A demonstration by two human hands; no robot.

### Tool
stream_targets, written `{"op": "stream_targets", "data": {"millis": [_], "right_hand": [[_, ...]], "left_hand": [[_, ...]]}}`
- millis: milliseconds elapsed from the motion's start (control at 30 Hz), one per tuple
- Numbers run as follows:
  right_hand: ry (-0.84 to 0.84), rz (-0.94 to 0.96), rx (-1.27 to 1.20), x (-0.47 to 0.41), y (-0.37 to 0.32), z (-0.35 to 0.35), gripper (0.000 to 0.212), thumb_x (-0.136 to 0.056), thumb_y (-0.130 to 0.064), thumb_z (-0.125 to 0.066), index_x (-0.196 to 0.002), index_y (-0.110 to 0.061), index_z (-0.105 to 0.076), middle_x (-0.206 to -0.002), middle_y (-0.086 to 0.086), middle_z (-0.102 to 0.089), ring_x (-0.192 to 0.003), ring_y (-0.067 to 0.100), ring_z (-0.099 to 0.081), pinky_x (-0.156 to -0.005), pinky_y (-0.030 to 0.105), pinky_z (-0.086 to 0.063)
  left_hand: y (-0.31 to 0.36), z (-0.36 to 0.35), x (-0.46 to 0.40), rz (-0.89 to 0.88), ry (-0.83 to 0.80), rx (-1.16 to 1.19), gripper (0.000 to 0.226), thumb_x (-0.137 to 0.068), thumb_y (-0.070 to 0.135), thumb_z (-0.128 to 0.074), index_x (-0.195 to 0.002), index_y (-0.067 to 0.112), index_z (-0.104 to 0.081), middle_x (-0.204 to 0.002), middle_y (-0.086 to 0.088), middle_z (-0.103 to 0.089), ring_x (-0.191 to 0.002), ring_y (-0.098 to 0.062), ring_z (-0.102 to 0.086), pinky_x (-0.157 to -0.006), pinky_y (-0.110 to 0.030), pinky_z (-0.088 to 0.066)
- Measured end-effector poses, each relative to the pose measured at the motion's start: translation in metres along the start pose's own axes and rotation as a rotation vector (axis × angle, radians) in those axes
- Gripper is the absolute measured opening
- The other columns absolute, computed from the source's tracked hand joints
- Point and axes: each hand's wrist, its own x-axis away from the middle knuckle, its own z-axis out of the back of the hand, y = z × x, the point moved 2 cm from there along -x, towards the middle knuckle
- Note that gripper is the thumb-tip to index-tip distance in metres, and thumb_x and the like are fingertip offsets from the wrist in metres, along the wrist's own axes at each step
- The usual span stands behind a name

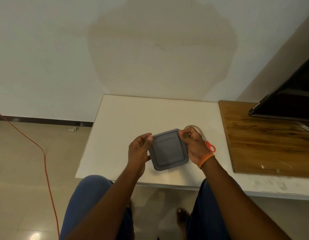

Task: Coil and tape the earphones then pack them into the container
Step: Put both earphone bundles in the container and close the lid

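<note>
At table centre: your left hand (139,149) and right hand (193,144) grip the grey-lidded container (168,149), fingers curled on its edges, scissors (209,144) at three o'clock; earphones unseen; likely step, working the lid.

White table (126,116), stained wall (160,40), tiled floor (20,161)

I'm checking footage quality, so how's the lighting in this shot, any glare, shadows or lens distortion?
Head view: dim, warm light; a broad soft shadow on the wall; a bright glare spot on the floor tiles; wide-angle bending of the table edges; the grey container, held by the left hand and right hand, is reasonably sharp.
</note>
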Motion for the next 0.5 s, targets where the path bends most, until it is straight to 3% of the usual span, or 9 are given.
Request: {"op": "stream_targets", "data": {"millis": [233,333,400,500], "right_hand": [[0.007,-0.033,-0.028,0.007,0.001,-0.007,0.011,-0.092,-0.022,-0.063,-0.094,-0.013,-0.057,-0.098,0.007,-0.064,-0.089,0.020,-0.060,-0.069,0.029,-0.051],[0.040,-0.085,0.014,0.012,-0.001,-0.009,0.029,-0.089,-0.034,-0.066,-0.104,-0.009,-0.060,-0.098,0.006,-0.066,-0.088,0.021,-0.061,-0.066,0.032,-0.053],[-0.030,-0.194,0.042,0.019,-0.002,-0.008,0.040,-0.087,-0.040,-0.067,-0.113,-0.010,-0.060,-0.102,0.007,-0.068,-0.091,0.024,-0.064,-0.068,0.039,-0.057],[-0.240,-0.279,0.016,0.028,-0.001,-0.009,0.046,-0.082,-0.032,-0.072,-0.119,-0.008,-0.059,-0.112,0.018,-0.068,-0.097,0.035,-0.069,-0.074,0.044,-0.060]], "left_hand": [[0.002,0.007,-0.009,0.145,0.059,0.062,0.016,-0.090,0.019,-0.069,-0.106,0.013,-0.071,-0.110,-0.009,-0.070,-0.110,-0.030,-0.062,-0.079,-0.048,-0.057],[0.004,0.007,-0.007,0.178,0.092,0.127,0.020,-0.088,0.022,-0.071,-0.105,0.011,-0.072,-0.107,-0.008,-0.071,-0.101,-0.028,-0.065,-0.071,-0.043,-0.057],[0.008,0.010,-0.008,0.201,0.110,0.226,0.020,-0.089,0.022,-0.071,-0.104,0.009,-0.071,-0.102,-0.009,-0.071,-0.094,-0.027,-0.065,-0.070,-0.045,-0.057],[0.014,0.022,-0.016,0.193,0.146,0.286,0.019,-0.089,0.021,-0.071,-0.104,0.009,-0.069,-0.103,-0.011,-0.070,-0.095,-0.029,-0.065,-0.073,-0.051,-0.058]]}}
